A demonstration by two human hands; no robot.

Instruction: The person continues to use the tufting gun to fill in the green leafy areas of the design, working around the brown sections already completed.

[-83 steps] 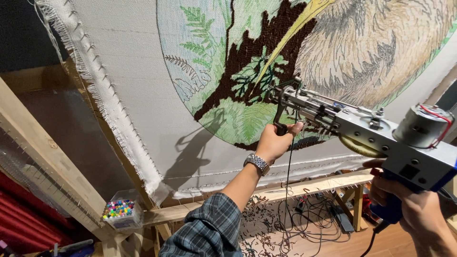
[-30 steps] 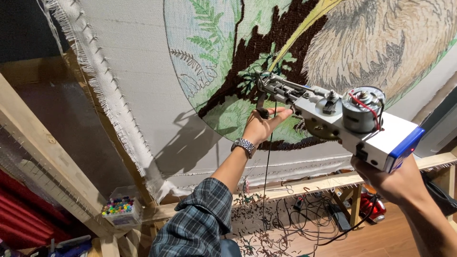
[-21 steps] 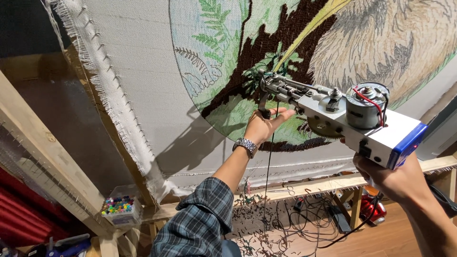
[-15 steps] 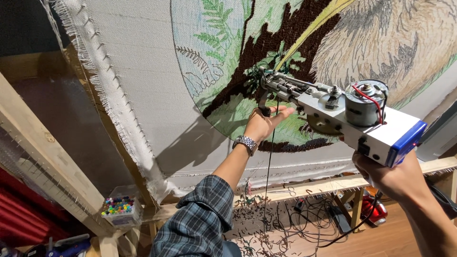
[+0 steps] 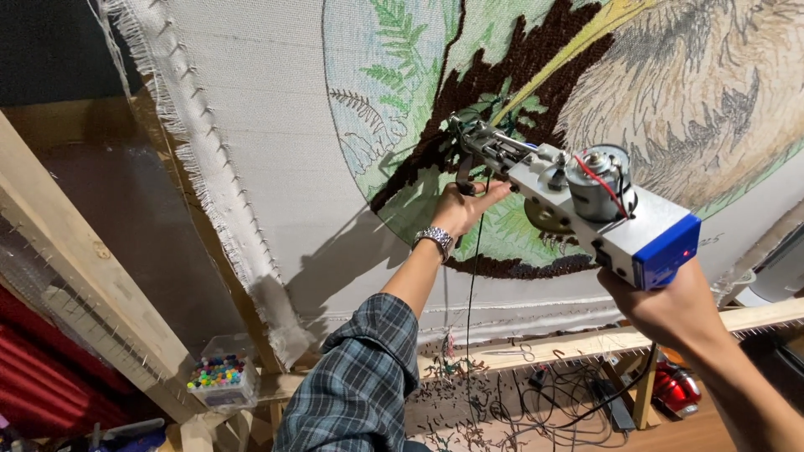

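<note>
A silver tufting gun [image 5: 578, 201] with a blue rear end and a round motor points its needle into the stretched cloth [image 5: 276, 125], at a green leaf patch beside a dark brown band of a round plant-and-animal picture. My left hand [image 5: 465, 203] grips the gun's front handle under the needle; a metal watch sits on that wrist. My right hand [image 5: 662, 305] holds the rear grip from below. A dark yarn [image 5: 469, 293] hangs down from the gun.
A wooden frame beam [image 5: 75, 268] slants along the left, and a lower rail [image 5: 586, 339] runs under the cloth. A clear box of coloured pins [image 5: 219, 378] rests at the frame's bottom corner. Cables, yarn scraps and a red object [image 5: 674, 387] lie on the floor.
The gun and both hands have moved up and left along the cloth, from the picture's lower brown rim to the green leaf patch. The gun's rear has tilted downward.
</note>
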